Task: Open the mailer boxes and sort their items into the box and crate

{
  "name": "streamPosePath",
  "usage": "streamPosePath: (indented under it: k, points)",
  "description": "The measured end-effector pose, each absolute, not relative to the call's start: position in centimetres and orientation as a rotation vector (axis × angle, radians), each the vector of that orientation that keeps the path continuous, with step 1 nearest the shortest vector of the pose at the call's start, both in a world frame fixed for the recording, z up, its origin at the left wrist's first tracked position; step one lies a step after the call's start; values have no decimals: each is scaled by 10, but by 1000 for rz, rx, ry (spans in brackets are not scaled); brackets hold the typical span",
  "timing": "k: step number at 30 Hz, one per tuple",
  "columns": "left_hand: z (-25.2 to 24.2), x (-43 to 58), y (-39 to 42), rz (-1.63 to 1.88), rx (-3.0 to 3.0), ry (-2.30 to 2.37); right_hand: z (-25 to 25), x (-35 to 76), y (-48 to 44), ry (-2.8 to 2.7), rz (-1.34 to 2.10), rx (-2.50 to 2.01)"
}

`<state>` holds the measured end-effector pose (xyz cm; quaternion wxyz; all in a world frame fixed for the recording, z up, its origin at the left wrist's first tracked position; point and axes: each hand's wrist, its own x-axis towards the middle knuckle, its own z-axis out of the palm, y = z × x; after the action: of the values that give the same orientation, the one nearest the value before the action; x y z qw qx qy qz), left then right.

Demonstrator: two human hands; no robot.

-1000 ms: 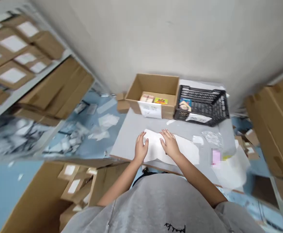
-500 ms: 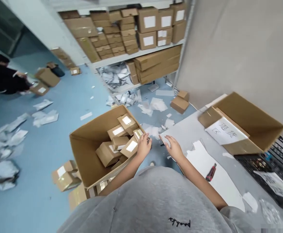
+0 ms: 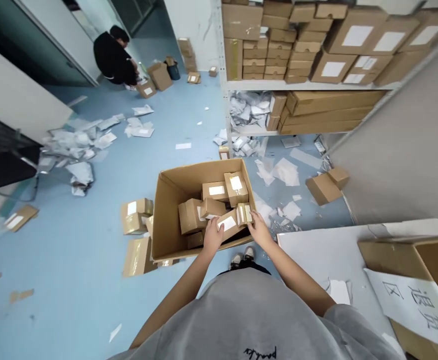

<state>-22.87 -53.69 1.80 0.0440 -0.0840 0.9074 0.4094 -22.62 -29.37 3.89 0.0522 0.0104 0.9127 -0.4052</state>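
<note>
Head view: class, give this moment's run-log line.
left hand: labelled kraft box | right hand: upright kraft box | in: open carton

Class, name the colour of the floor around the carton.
Pale blue: the floor, clearest in the head view.

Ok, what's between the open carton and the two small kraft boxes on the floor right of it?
Head view: white paper scraps on the blue floor between the carton and the kraft boxes.
</note>
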Motion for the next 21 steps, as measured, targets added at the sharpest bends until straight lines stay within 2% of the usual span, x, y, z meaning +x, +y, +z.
streamPosePath:
  k: [8, 16, 21]
  points:
    - [-37, -322, -527, 1198, -451, 2676, -39, -362, -324, 2763, -959, -5]
    - [-164, -456, -493, 1409, -574, 2414, -161, -445, -357, 2722, -1042, 352]
    - [-236, -486, -478, 1480, -622, 2253, -208, -459, -367, 2710, -958, 587]
